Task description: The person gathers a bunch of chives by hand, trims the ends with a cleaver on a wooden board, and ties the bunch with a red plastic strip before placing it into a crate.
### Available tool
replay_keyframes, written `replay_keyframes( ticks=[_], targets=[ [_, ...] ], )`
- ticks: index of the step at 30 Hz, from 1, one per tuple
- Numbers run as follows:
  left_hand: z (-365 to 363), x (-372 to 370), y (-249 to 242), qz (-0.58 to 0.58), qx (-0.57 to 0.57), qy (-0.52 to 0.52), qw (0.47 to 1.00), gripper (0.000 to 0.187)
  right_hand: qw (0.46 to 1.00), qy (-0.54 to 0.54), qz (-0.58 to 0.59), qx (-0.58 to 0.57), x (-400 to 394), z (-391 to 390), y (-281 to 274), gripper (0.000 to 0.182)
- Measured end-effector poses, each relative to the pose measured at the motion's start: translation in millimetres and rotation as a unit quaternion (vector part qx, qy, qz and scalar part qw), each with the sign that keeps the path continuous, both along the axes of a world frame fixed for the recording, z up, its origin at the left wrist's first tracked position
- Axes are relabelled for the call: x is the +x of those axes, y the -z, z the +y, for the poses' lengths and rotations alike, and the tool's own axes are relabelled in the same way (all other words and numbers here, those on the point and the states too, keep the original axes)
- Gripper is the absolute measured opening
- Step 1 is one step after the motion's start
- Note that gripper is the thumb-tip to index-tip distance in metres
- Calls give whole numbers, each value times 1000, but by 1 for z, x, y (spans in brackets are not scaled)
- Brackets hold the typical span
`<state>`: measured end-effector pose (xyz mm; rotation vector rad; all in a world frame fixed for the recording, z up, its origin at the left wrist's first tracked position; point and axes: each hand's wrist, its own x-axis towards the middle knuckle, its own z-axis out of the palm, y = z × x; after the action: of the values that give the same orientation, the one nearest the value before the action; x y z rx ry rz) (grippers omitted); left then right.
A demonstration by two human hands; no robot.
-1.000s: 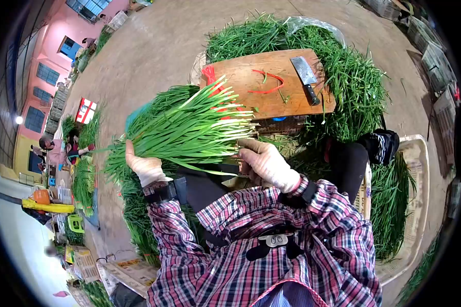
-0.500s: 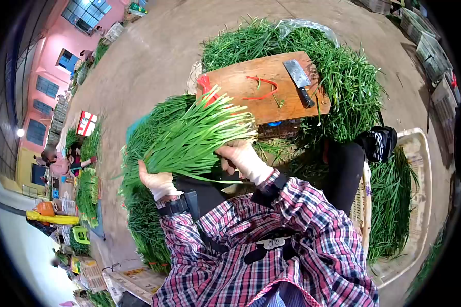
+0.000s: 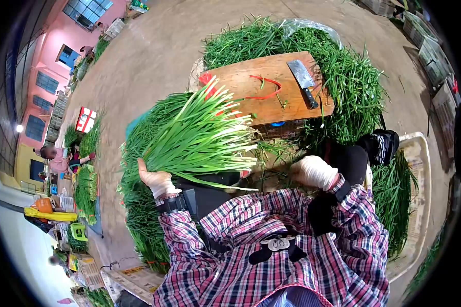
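My left hand (image 3: 156,179), in a pale wrist wrap, is closed around a large bunch of green chives (image 3: 205,138). Their pale cut ends fan out to the right, and one long blade droops below. Off to the right, near my knee, my right hand (image 3: 315,171) is apart from the bunch. Its fingers curl downward under the wrapped back of the hand, so what they may hold is hidden. Just beyond the bunch stands a wooden board (image 3: 271,110) with a cleaver (image 3: 303,82) and red ties (image 3: 271,88) on it.
Heaps of chives (image 3: 353,92) lie behind and right of the board, with another pile (image 3: 143,220) on my left. A cream plastic crate (image 3: 420,225) holding more chives is at my right. Another person (image 3: 61,158) sits far left among bundles.
My right hand has left the cut ends of the bunch and moved right, toward my knee. My left hand keeps the chives in nearly the same place.
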<state>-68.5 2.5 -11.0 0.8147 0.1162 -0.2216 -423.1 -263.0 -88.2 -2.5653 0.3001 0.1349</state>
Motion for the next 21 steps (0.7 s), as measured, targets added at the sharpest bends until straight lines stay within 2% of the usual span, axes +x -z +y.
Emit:
replay_keyframes(
  ticks=[4, 5, 7, 9, 13, 16, 17, 18, 19, 20, 21],
  targets=[
    [-5, -7, -12, 13, -9, -1, 1000, 49, 997, 71, -39, -5, 15, 24, -54, 35],
    [-3, -6, -13, 9, -7, -2, 1000, 49, 981, 107, -158, 46, 24, 38, -66, 35],
    [0, -5, -11, -10, -12, 17, 1000, 48, 960, 146, -226, 81, 48, 57, -96, 32],
    [2, -5, -9, -29, -19, 38, 999, 47, 943, 146, -292, 58, 73, 67, -102, 27],
    [-5, -16, -17, -3, -3, 33, 999, 49, 968, 121, -221, -7, 128, 78, -91, 26],
    [-6, -23, -18, -2, -3, 63, 998, 49, 930, 180, -257, 193, 141, 88, -77, 27],
    [-5, -22, -17, 3, -6, 74, 997, 48, 893, 173, -312, 273, 138, 91, -71, 22],
    [-3, -18, -13, -5, -10, 83, 996, 48, 846, 152, -240, 452, 135, 94, -70, 18],
    [-3, -16, -10, -12, 0, 72, 997, 48, 764, 125, -159, 613, 129, 94, -83, 15],
    [-3, -14, -8, -19, 11, 61, 998, 48, 744, 111, -98, 652, 112, 92, -97, 10],
    [-4, -13, -7, -25, 22, 49, 998, 49, 742, 71, -86, 661, 112, 97, -89, 12]
  ],
)
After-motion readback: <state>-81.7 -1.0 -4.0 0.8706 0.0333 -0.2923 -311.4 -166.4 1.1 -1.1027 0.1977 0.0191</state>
